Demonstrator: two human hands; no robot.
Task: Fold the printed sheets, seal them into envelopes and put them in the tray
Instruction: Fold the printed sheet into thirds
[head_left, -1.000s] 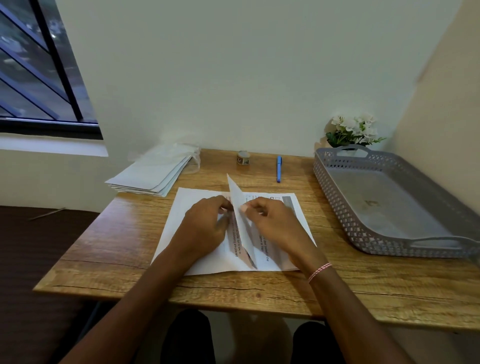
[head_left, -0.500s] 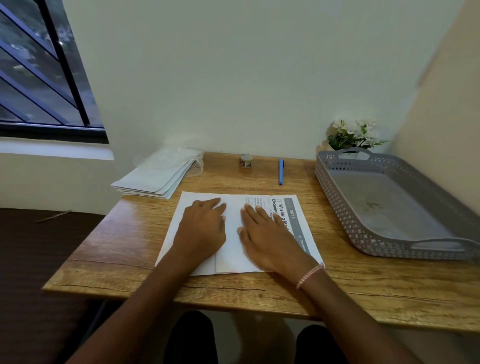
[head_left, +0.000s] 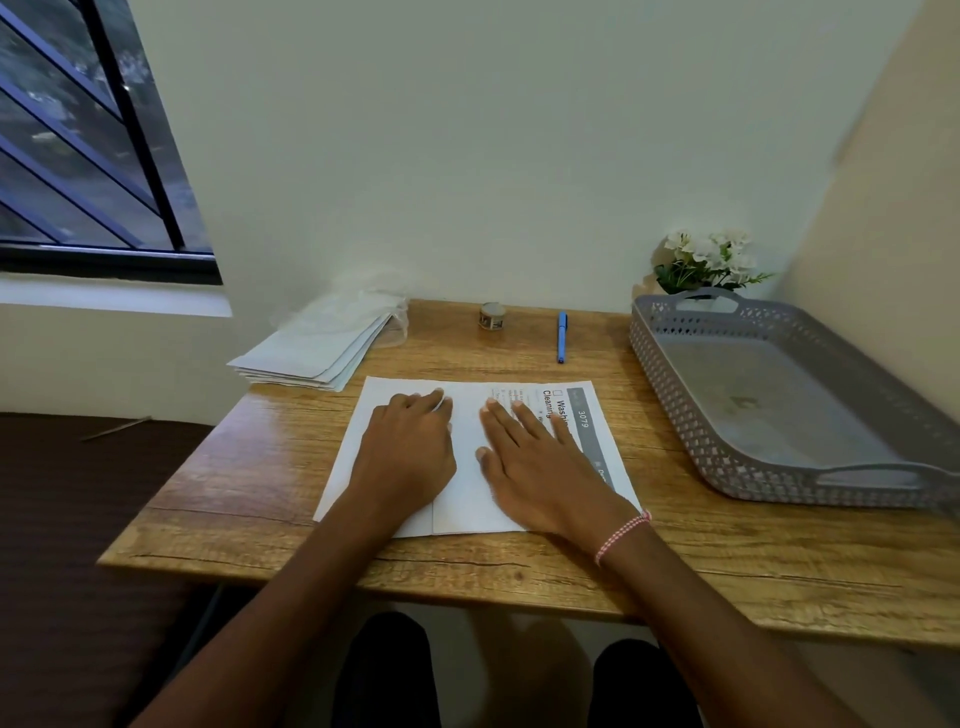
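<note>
A printed sheet (head_left: 467, 415) lies flat on the wooden desk (head_left: 675, 545), its left part folded over toward the middle so a printed strip shows at its right edge. My left hand (head_left: 405, 457) presses flat on the sheet's left side. My right hand (head_left: 540, 462) lies flat with spread fingers on the folded flap. A stack of white envelopes (head_left: 317, 353) sits at the desk's back left. The grey perforated tray (head_left: 779, 405) stands on the right with nothing in it.
A small roll of tape (head_left: 492, 317) and a blue pen (head_left: 562, 336) lie near the back wall. White flowers (head_left: 706, 260) stand behind the tray. A window is at the upper left; walls close off the back and right.
A second ago both hands pinched a raised flap of the sheet; the flap has since been laid down and both hands now press flat on it.
</note>
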